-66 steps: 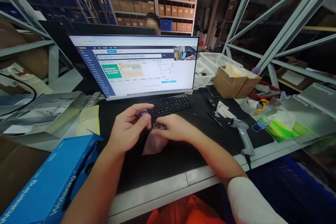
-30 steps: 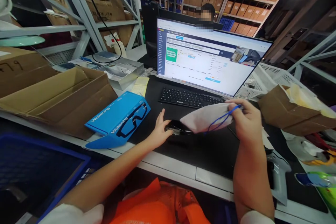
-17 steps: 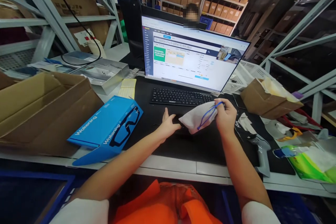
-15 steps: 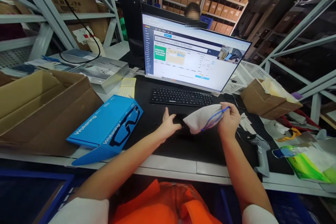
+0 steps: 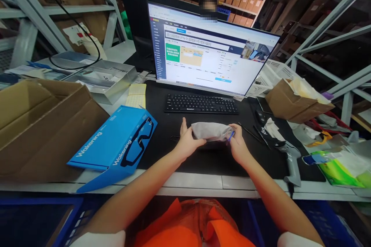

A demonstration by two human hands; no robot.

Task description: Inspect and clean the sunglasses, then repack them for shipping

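A packing bench in a warehouse aisle: a lit monitor (image 5: 211,52) stands at the back of a black mat (image 5: 203,158), with a black keyboard (image 5: 201,104) just in front of it. To the left, a blue box (image 5: 116,144) printed with a picture of glasses lies half off the mat, beside a large open cardboard carton (image 5: 43,123); a metal tray (image 5: 101,79) and a yellow notepad (image 5: 135,95) sit behind them. To the right lie a grey barcode scanner (image 5: 285,154), a mouse (image 5: 260,115), a small cardboard box (image 5: 292,104) and a white basket (image 5: 269,75). Another person (image 5: 208,2) is partly hidden behind the monitor.

Nothing stands between the worker and the grey pouch (image 5: 210,131), held low over the mat, near the keyboard's front edge. The left hand (image 5: 187,142) is curled around the pouch's left end, one finger raised beside it. The right hand (image 5: 238,147) is closed in a pinch on the right end, where a blue drawstring (image 5: 231,136) shows. The pouch lies level between the two hands; whether it touches the mat cannot be told.
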